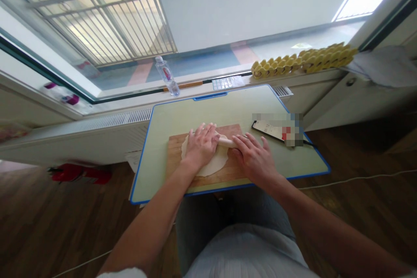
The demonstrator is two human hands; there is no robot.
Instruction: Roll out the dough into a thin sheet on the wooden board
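Note:
A pale rolling pin (pixel 227 142) lies across a flat, thin sheet of dough (pixel 213 167) on a wooden board (pixel 177 150). My left hand (pixel 202 142) is over the pin's left part, with its fingers reaching forward and closed down on it. My right hand (pixel 256 156) grips the pin's right end, the thumb on the near side and the fingers over the top. Both hands hide the ends of the pin. Part of the dough sheet is covered by my left hand and wrist.
The board rests on a pale green folding table (pixel 228 106) with a blue rim. A phone (pixel 273 131) with a cable lies on its right. Along the windowsill stand a plastic bottle (pixel 167 77) and yellow egg trays (pixel 302 61). A red fire extinguisher (pixel 80 173) is on the floor at left.

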